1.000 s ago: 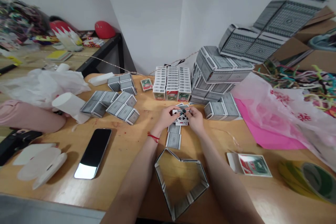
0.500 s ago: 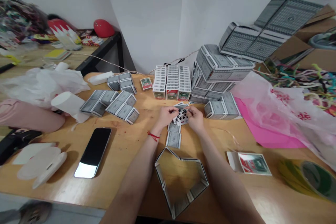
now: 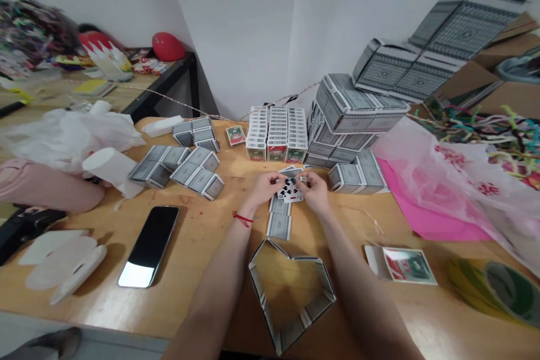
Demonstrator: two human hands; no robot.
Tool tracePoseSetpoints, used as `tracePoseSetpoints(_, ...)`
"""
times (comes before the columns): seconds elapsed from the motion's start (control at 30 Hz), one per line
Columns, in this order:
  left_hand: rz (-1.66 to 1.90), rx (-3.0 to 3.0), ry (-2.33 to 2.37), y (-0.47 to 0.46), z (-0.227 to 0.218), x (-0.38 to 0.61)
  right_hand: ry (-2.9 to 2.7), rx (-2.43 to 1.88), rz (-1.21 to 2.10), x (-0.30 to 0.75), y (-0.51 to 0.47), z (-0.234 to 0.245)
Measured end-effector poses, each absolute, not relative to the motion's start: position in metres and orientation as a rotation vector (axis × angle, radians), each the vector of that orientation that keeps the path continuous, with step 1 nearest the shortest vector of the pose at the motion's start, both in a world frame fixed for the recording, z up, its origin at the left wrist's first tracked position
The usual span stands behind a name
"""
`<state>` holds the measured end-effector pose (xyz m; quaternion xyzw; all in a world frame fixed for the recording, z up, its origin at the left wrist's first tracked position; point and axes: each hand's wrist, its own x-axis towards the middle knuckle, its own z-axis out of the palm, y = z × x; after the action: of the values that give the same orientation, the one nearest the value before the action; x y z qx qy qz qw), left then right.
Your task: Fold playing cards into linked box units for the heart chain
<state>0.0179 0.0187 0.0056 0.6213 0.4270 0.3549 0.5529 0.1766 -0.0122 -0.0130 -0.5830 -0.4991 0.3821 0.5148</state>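
Both hands meet over the middle of the table, pinching playing cards [image 3: 290, 189] that face up and show black spades. My left hand [image 3: 266, 190] grips them at the left edge, closed, with a red string on its wrist. My right hand [image 3: 315, 191] is closed on their right side. Beneath and in front of the hands, grey-backed cards [image 3: 279, 225] lie overlapping in a strip. Nearer to me, between my forearms, a heart-shaped frame [image 3: 324, 286] of folded cards stands on its edge. Other cards partly show behind my fingers.
Card boxes [image 3: 277, 134] stand in rows at the back, beside stacked folded-card blocks [image 3: 358, 101]. More blocks [image 3: 198, 171] sit left of centre. A phone [image 3: 149, 244] lies at left; an opened card box [image 3: 409, 265] and yellow tape roll [image 3: 476, 287] lie at right.
The cards between my fingers have tilted slightly, and my left hand has shifted a little to the left. Everything else on the table stays put.
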Motion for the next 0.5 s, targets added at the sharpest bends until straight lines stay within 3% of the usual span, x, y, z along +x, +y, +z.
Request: tracePoseSetpoints(0.5,0.934,1.720,1.130,0.0172,0.0057,0.0234,-1.100,-1.380,1.181,0.1801,-0.0090,-0.0083)
